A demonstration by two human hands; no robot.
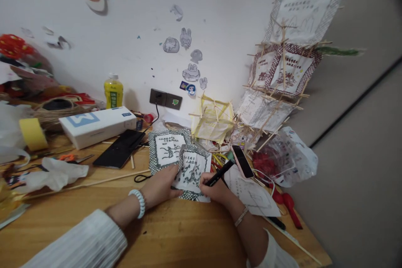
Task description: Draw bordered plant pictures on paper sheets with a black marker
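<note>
Wall: white, hung with small grey cutout stickers (191, 72); we note a dark socket strip (166, 99) low on it, above the table's back edge.
Table: wooden (176, 236), crowded along the back edge and left side, bare toward the front.
Front sheet: bordered and drawn in dark lines (193, 171), near the table's middle; we see it overlap the lower right of a back sheet (166, 144) with a similar border.
Left hand: at the front sheet's left edge (163, 187), thumb and fingers slightly parted; whether it pinches or only presses the paper, we cannot tell.
Right hand: closed round a black pen (220, 173), over the sheet's right edge (216, 189); fingers hide the tip, so ink contact is unconfirmed.
Pink-edged phone: tilted (242, 161), beyond the right hand, above a printed page (256, 197) toward the table's right edge.
Yellow paper frame: at the back edge (212, 119), beside the tall stick-and-paper tower (290, 69) on the right.
Risk, paper: we judge the thin sheet could crease or slip if the left hand's hold loosens under pen pressure.
Risk, ink: a dragging right hand could smear any damp lines; a stroke overrunning the edge could mark the back sheet.
Risk, clutter: we suspect a wide right elbow or wrist swing could knock the phone.
</note>
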